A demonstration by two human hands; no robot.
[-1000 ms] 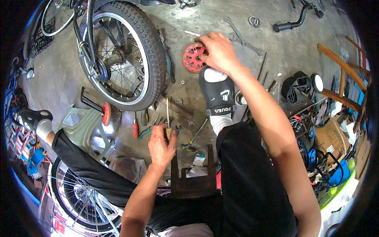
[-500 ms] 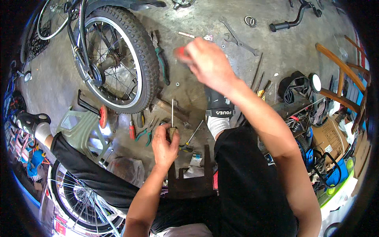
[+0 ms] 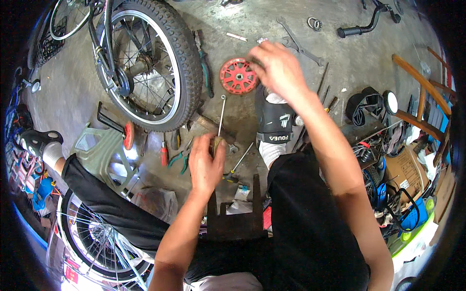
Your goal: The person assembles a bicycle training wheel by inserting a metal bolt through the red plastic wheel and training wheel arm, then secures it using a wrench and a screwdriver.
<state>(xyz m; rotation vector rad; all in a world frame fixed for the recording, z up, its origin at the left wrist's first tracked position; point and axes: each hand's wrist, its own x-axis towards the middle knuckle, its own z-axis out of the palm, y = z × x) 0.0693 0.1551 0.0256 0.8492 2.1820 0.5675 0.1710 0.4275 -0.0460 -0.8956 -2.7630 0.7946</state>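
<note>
My left hand [image 3: 206, 162] is wrapped round the handle of a screwdriver [image 3: 222, 116]; its thin metal shaft points up and away from me. A red spoked wheel [image 3: 238, 76], with a small metal hub, shows its broad face on the concrete floor beyond the screwdriver. My right hand [image 3: 280, 68] is at the wheel's right edge, over my right shoe, its fingertips overlapping the rim. Those fingers are smeared by motion, so I cannot tell whether they still grip the wheel. A small red wheel on a black bracket [image 3: 128, 135] leans against a grey-green plastic stool [image 3: 99, 145].
A bicycle's knobbly tyre [image 3: 187, 72] stands at the left. Pliers [image 3: 205, 68], spanners [image 3: 298, 43], a red-handled screwdriver [image 3: 164, 154] and a hammer [image 3: 206, 123] lie about. At the right are a wooden frame [image 3: 420, 87] and a cardboard box [image 3: 407, 169].
The red wheel, blurred in my right hand before, now shows face-on at the floor. My right hand has moved rightward and down. The left still holds the screwdriver, slightly higher in the picture.
</note>
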